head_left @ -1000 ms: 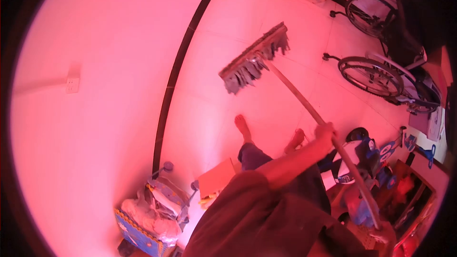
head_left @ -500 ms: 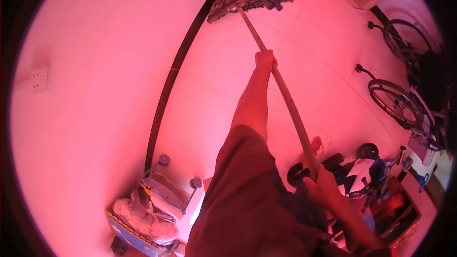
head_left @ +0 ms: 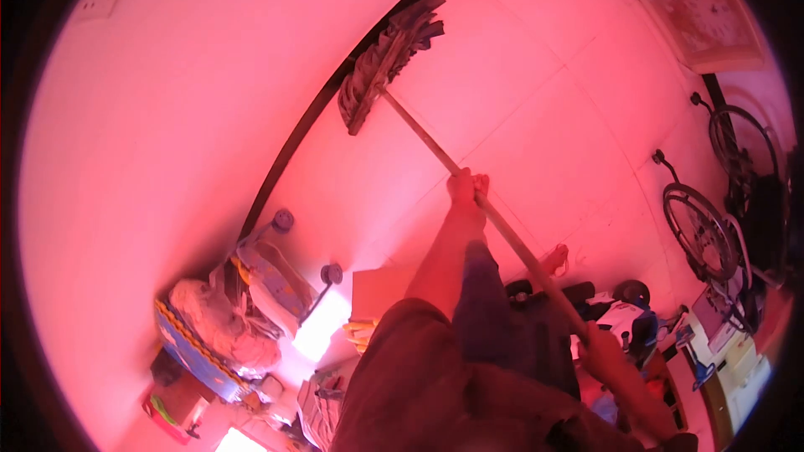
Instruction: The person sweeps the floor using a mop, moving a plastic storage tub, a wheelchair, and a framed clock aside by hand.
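Observation:
A long-handled mop reaches away from me, and its strand mop head [head_left: 389,54] lies against the dark skirting strip at the foot of the wall. My left hand [head_left: 466,188] is wrapped round the wooden mop handle [head_left: 528,258] about midway, arm stretched forward. Lower down, near the handle's end, my right hand [head_left: 601,353] is closed round it close to my body. The handle slants from upper left to lower right. Part of each hand's fingers is hidden behind the handle.
Wheeled chair-like frames [head_left: 702,234] stand at the right, below a framed panel [head_left: 699,12]. A toy ride-on motorbike [head_left: 620,314] is near my right hand. To the left is a small wheeled carrier [head_left: 280,276] beside a blue patterned box [head_left: 197,351]. Everything is lit pink.
The mop head has swung left and nearer, turning from crosswise to lie along the skirting. Both hands keep hold of the handle. The view has shifted too.

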Demonstrator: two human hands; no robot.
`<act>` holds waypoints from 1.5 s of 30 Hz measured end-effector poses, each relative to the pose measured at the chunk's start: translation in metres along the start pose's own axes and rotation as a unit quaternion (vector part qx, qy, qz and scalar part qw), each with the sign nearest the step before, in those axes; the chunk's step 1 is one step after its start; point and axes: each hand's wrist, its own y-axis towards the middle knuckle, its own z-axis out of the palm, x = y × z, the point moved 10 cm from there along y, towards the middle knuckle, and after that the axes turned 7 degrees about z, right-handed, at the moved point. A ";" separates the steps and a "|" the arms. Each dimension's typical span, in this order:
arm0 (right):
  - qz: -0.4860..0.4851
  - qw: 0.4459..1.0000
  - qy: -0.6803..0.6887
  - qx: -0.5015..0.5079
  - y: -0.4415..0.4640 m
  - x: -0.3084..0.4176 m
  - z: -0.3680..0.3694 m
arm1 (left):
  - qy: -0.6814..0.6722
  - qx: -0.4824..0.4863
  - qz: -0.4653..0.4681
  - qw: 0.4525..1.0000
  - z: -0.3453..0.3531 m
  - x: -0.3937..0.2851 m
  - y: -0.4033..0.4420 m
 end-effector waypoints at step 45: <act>-0.274 0.868 -0.360 -0.205 0.078 0.054 -0.567 | -0.286 -0.105 0.022 0.952 0.359 -0.013 -0.006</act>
